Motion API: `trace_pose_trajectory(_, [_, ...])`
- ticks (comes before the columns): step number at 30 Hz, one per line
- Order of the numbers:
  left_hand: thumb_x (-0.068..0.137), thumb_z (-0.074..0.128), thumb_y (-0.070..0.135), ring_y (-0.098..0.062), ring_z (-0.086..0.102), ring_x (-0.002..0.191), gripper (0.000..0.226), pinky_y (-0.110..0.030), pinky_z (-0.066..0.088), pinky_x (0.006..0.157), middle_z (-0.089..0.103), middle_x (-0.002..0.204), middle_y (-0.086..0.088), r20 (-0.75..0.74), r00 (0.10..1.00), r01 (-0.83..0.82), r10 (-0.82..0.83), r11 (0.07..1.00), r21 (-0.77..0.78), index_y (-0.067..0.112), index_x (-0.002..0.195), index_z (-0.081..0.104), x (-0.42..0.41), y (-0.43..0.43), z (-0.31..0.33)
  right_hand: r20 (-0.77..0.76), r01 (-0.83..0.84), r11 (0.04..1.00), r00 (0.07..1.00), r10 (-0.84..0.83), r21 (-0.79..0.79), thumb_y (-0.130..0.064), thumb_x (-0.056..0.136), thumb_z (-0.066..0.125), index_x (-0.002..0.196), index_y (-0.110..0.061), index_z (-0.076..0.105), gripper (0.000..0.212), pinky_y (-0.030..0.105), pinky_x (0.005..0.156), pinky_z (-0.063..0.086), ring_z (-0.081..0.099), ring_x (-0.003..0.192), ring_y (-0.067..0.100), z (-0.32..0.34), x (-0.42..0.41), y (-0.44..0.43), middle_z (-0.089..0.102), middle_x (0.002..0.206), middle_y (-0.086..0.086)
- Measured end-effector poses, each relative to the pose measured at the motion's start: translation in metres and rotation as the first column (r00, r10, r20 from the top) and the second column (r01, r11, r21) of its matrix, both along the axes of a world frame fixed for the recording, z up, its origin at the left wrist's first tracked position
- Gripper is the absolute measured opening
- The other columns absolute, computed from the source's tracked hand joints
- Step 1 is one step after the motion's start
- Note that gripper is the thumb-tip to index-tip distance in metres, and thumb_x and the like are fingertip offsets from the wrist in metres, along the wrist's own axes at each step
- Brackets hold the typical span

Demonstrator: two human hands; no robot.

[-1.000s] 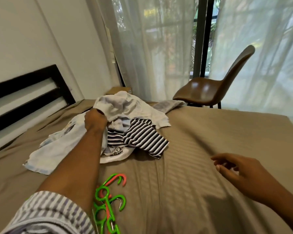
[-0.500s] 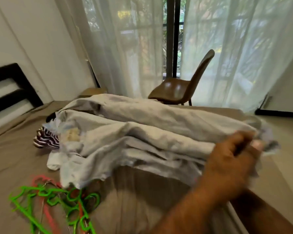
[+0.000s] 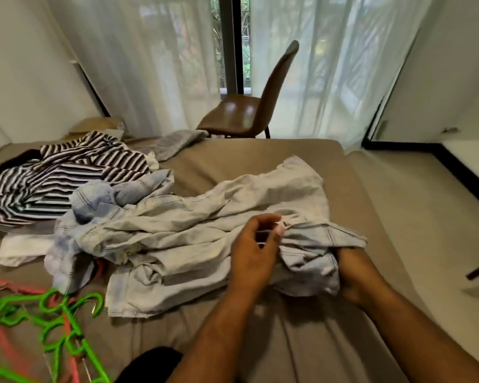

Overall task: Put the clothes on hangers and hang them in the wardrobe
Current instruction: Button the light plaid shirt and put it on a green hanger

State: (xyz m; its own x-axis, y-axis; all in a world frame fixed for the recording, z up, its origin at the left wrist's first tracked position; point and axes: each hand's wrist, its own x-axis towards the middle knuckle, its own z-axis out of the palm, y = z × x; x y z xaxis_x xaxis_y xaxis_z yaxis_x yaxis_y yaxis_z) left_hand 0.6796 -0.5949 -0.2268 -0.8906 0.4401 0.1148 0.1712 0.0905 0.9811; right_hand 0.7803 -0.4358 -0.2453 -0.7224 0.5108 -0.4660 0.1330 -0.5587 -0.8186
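A pale grey-blue denim shirt [image 3: 194,233] lies crumpled across the middle of the brown bed [image 3: 260,156]. My left hand [image 3: 253,252] rests on its right end, curled fingers pinching a fold. My right hand [image 3: 353,275] grips the same end from the right, its fingers buried in the fabric. Green and pink plastic hangers [image 3: 53,313] lie in a tangle at the bed's near left corner. A black-and-white striped garment [image 3: 67,172] and a white garment [image 3: 20,244] lie to the left. No wardrobe is in view.
A brown chair [image 3: 246,114] stands beyond the bed's far edge, before sheer curtains [image 3: 163,64]. A grey cloth [image 3: 174,142] lies at the far edge. Pale floor [image 3: 412,205] runs along the bed's right side.
The shirt was pulled off the pile and dragged right across the bed. It now lies flatter, and my right hand has joined my left at its right end. The view turned right.
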Motion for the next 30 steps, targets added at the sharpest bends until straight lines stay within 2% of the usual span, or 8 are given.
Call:
trace_pose_trajectory(4, [0.091,0.055,0.062,-0.016,0.064,0.057,0.056,-0.025,0.049,0.055,0.076,0.079,-0.005,0.325,0.941,0.183,-0.097,0.952,-0.245,0.009,0.093,0.073,-0.013,-0.020,0.009,-0.262,-0.055,0.995,0.964,0.032,-0.083,-0.014,0.067,0.072,0.087,-0.006,0.081,0.022,0.031,0.057,0.062,0.076,0.071,0.024,0.044,-0.003,-0.004,0.075,0.091,0.018])
trace_pose_trajectory(9, [0.067,0.080,0.069,-0.036,0.031,0.147,0.132,-0.047,0.031,0.118,0.022,0.164,-0.016,0.121,0.980,0.178,-0.155,0.442,-0.879,0.012,0.159,0.005,-0.028,-0.046,-0.019,-0.335,0.225,0.892,0.868,-0.366,-0.393,-0.017,0.081,0.056,0.087,-0.012,0.070,0.016,0.024,0.046,0.055,0.067,0.052,0.017,0.062,-0.010,0.036,0.068,0.064,0.005])
trace_pose_trajectory(12, [0.079,0.077,0.048,-0.043,0.022,0.147,0.114,-0.060,0.020,0.118,0.019,0.161,-0.020,-0.032,0.992,0.006,-0.126,0.291,-0.957,0.015,0.157,0.001,-0.027,-0.045,-0.027,-0.432,0.238,0.835,0.767,-0.475,-0.495,-0.013,0.072,0.051,0.080,-0.016,0.059,0.012,0.015,0.034,0.036,0.046,0.037,0.006,0.058,-0.002,0.045,0.051,0.052,-0.005])
trace_pose_trajectory(20, [0.094,0.055,0.013,-0.031,0.066,0.102,0.023,-0.029,0.051,0.079,0.072,0.111,-0.009,-0.167,0.986,-0.084,-0.016,0.818,-0.569,0.017,0.111,0.071,-0.039,-0.035,-0.009,0.089,0.551,0.825,0.822,-0.563,0.124,-0.007,0.089,0.057,0.133,-0.008,0.061,0.043,0.050,0.093,0.057,0.066,0.110,0.035,-0.020,0.028,0.053,0.063,0.127,0.019])
trace_pose_trajectory(23, [0.100,0.050,0.015,-0.021,0.060,0.077,0.023,-0.029,0.046,0.067,0.066,0.080,-0.003,0.079,0.991,0.132,-0.108,0.887,-0.442,0.013,0.089,0.070,-0.030,-0.031,0.002,-0.095,0.326,0.334,0.826,-0.555,0.885,-0.016,0.090,0.059,0.150,-0.014,0.040,0.063,0.033,0.115,0.030,0.040,0.137,0.022,-0.026,0.044,0.018,0.040,0.149,0.011])
trace_pose_trajectory(26, [0.100,0.050,0.011,-0.020,0.058,0.074,0.022,-0.032,0.049,0.068,0.063,0.077,-0.003,0.352,0.922,0.249,-0.163,0.945,-0.214,0.014,0.084,0.064,-0.018,-0.027,0.021,0.080,-0.081,0.025,0.996,0.038,0.996,-0.058,0.082,0.069,0.159,-0.032,0.024,0.093,0.039,0.120,0.020,0.031,0.143,0.010,-0.033,0.042,-0.023,0.035,0.155,-0.007])
trace_pose_trajectory(28, [0.097,0.055,0.012,-0.019,0.064,0.077,0.015,-0.034,0.054,0.073,0.068,0.082,-0.003,0.518,0.816,0.316,-0.257,0.948,-0.027,0.012,0.089,0.067,-0.009,-0.029,0.035,0.374,-0.359,-0.247,0.927,0.018,0.900,-0.058,0.071,0.078,0.160,-0.042,0.000,0.119,0.061,0.120,0.011,0.022,0.151,0.022,-0.050,0.029,-0.031,0.022,0.164,-0.004])
trace_pose_trajectory(30, [0.090,0.063,0.015,-0.019,0.069,0.085,0.013,-0.031,0.057,0.081,0.073,0.093,-0.006,0.586,0.669,0.411,-0.458,0.884,0.222,0.010,0.093,0.075,-0.005,-0.035,0.049,0.460,-0.467,-0.213,0.884,-0.086,0.858,-0.035,0.066,0.082,0.159,-0.045,0.003,0.122,0.068,0.114,0.015,0.025,0.148,0.028,-0.054,0.015,-0.023,0.027,0.161,-0.001])
